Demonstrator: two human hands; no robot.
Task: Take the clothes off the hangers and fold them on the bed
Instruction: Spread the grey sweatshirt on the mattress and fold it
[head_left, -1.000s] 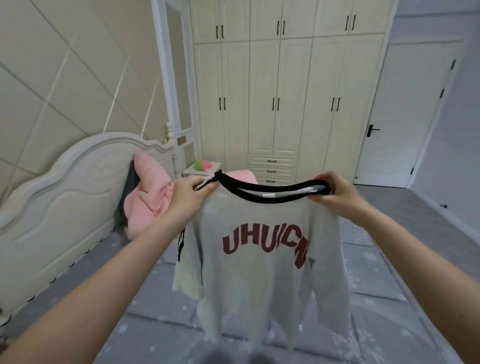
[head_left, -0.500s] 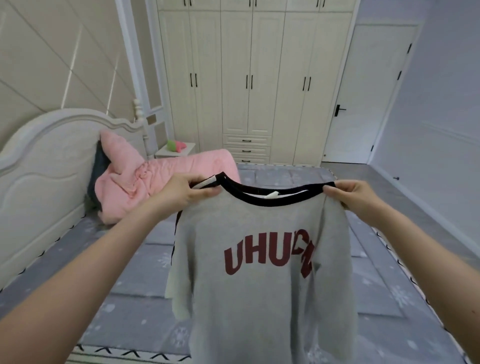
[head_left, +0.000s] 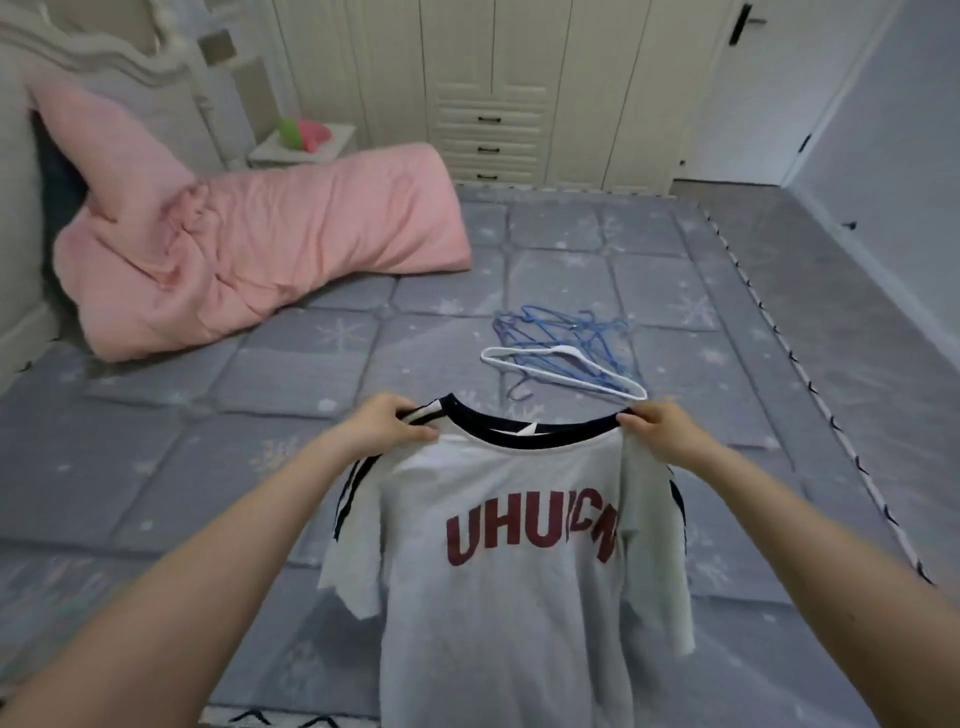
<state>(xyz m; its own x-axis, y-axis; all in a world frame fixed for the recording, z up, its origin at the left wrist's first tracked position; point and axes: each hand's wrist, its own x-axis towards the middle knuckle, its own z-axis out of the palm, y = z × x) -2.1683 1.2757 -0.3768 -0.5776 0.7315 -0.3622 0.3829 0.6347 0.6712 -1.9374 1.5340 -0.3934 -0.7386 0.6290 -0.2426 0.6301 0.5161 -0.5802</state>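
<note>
We pinch the grey T-shirt (head_left: 519, 597) at its shoulders, left hand (head_left: 387, 426) and right hand (head_left: 657, 428) apart, and we judge its twisted right side may crease once laid on the bed (head_left: 208, 467).

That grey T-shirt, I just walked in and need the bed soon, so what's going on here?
A person is holding the grey T-shirt up over the bed, the left hand and right hand each pinching a shoulder by the black collar. It is off its hanger and not yet folded. A pile of empty hangers lies on the bed beyond it, and a pink quilt is bunched near the headboard.
</note>
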